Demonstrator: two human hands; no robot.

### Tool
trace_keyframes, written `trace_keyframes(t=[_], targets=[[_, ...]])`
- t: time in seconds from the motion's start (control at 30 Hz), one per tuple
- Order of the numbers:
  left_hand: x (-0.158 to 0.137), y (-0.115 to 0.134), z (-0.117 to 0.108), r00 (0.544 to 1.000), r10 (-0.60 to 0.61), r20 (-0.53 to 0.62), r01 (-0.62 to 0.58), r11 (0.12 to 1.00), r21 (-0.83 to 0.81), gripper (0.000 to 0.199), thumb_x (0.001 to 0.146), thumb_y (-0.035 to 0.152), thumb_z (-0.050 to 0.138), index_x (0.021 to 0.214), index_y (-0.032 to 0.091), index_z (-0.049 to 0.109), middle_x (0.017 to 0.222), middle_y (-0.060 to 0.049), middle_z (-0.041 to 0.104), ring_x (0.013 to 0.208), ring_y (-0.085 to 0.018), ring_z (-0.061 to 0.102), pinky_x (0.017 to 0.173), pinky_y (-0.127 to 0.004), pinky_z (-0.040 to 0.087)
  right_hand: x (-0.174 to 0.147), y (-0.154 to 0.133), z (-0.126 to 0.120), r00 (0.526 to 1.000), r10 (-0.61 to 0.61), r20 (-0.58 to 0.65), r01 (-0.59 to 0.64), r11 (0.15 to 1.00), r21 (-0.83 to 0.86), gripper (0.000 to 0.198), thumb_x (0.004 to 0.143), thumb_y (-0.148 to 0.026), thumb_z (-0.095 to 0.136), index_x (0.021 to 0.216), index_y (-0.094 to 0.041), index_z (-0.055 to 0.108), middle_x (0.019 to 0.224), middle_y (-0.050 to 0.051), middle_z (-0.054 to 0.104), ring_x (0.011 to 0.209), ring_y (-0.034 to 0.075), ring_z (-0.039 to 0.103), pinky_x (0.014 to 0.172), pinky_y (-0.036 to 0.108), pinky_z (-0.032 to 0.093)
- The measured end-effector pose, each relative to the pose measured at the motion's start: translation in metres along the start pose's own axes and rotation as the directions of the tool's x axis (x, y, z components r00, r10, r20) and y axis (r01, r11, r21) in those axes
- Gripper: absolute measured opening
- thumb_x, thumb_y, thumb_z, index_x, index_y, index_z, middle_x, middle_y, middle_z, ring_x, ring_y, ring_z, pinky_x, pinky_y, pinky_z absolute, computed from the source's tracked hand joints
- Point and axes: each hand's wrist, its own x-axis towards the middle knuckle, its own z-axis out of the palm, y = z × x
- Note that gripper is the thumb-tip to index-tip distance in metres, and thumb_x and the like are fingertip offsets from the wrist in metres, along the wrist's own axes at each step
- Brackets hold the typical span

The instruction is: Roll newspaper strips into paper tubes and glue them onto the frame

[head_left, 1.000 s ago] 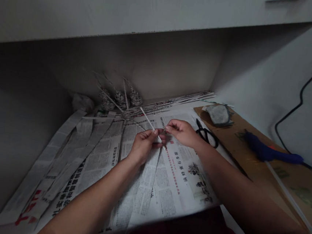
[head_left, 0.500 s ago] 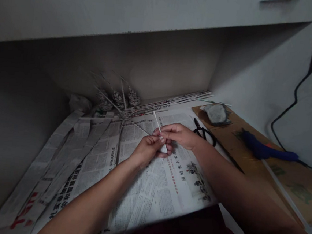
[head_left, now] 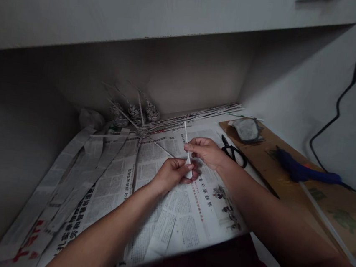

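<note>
Ok, newspaper [head_left: 148, 160] = my ref. Cardboard [head_left: 338, 199] to its R, cut paper strips [head_left: 47, 184] on its L side. Both hands above newspaper's mid: L hand [head_left: 172, 173] curled, thumb pinching wide end of white paper roll [head_left: 188, 159]; R hand [head_left: 206, 153] just beyond, thumb + finger closed on the roll's thin shaft. Step, imo: rolling/smoothing paper into a thin stick. Next move prob needs firm L pinch, light even R twist. Newspaper's L: black Chinese headline [head_left: 84, 210], partly covered, 智慧 legible-ish; red print [head_left: 29, 241] unreadable.
</note>
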Motion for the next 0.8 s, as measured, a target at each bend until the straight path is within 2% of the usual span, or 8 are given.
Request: trace_keyframes(t=[0.07,0.17,0.3,0.37,0.5,0.67,0.73,0.8], targets=[[-0.0006,0.0005,0.0006,1.000,-0.007,0.002,0.007,1.000,0.010,0.030,0.076,0.039,0.064,0.086,0.011,0.068,0.077,-0.008,0.067,0.074,-0.016,0.064,0.067,-0.029,0.054,-0.0007,-0.0012,0.0011,1.000,0.007,0.013,-0.007,1.000,0.017,0.027,0.066,-0.039,0.075,0.071,-0.015,0.064,0.073,0.000,0.062,0.056,0.006,0.050,0.050,0.017,0.041],[-0.0008,0.0002,0.0006,1.000,0.004,-0.004,-0.004,1.000,0.025,0.029,0.077,0.039,0.063,0.082,0.011,0.069,0.077,-0.009,0.068,0.074,-0.017,0.064,0.067,-0.029,0.054,-0.0029,-0.0038,0.0026,0.987,0.066,0.144,-0.064,0.998,-0.014,0.032,0.069,-0.044,0.072,0.083,-0.015,0.068,0.086,0.003,0.065,0.055,0.007,0.050,0.047,0.020,0.040],[-0.0001,-0.0013,0.0002,1.000,0.001,0.022,-0.002,0.999,0.053,0.029,0.078,0.040,0.062,0.080,0.011,0.069,0.078,-0.009,0.068,0.073,-0.016,0.064,0.067,-0.028,0.053,-0.0016,-0.0026,0.0026,1.000,0.006,-0.006,-0.007,0.999,-0.041,0.030,0.060,-0.039,0.079,0.070,-0.015,0.065,0.063,-0.001,0.058,0.052,0.006,0.047,0.047,0.018,0.038],[0.0001,-0.0014,0.0001,1.000,-0.013,0.024,0.012,0.998,0.054,0.030,0.078,0.040,0.062,0.083,0.011,0.069,0.078,-0.009,0.068,0.074,-0.016,0.064,0.066,-0.027,0.053,-0.0008,-0.0018,0.0018,0.999,-0.023,-0.026,0.022,0.999,-0.026,0.029,0.063,-0.040,0.077,0.068,-0.015,0.064,0.066,-0.001,0.060,0.054,0.006,0.048,0.049,0.018,0.039],[0.0000,-0.0006,-0.0004,1.000,-0.004,0.013,0.003,1.000,0.020,0.033,0.076,0.042,0.063,0.081,0.010,0.068,0.080,-0.010,0.068,0.076,-0.017,0.064,0.066,-0.029,0.054,-0.0006,-0.0009,-0.0003,0.984,0.063,0.164,-0.058,0.998,-0.038,0.034,0.070,-0.044,0.071,0.086,-0.015,0.071,0.087,0.006,0.067,0.055,0.007,0.051,0.046,0.020,0.041],[-0.0008,0.0001,0.0002,1.000,-0.009,0.022,0.008,0.999,0.037,0.033,0.076,0.041,0.063,0.082,0.009,0.068,0.077,-0.009,0.068,0.073,-0.016,0.064,0.064,-0.026,0.053,0.0018,0.0010,-0.0007,1.000,-0.012,-0.016,0.012,1.000,0.004,0.027,0.061,-0.037,0.078,0.066,-0.014,0.066,0.067,0.000,0.062,0.056,0.007,0.050,0.048,0.018,0.041],[-0.0011,0.0006,0.0002,1.000,-0.013,0.018,0.013,0.999,0.031,0.033,0.076,0.042,0.064,0.083,0.009,0.068,0.078,-0.010,0.068,0.074,-0.016,0.064,0.064,-0.027,0.053,0.0018,0.0006,-0.0018,0.999,0.013,0.041,-0.014,1.000,0.014,0.027,0.065,-0.039,0.076,0.071,-0.015,0.067,0.069,0.001,0.063,0.058,0.008,0.053,0.050,0.018,0.043],[-0.0010,0.0013,0.0000,1.000,-0.004,0.003,0.004,1.000,0.013,0.034,0.075,0.042,0.065,0.082,0.009,0.068,0.079,-0.010,0.067,0.075,-0.017,0.064,0.065,-0.028,0.054,0.0013,0.0004,-0.0032,0.983,0.072,0.171,-0.073,0.997,-0.003,0.030,0.069,-0.041,0.073,0.083,-0.015,0.070,0.074,0.003,0.066,0.058,0.009,0.055,0.050,0.021,0.044]])
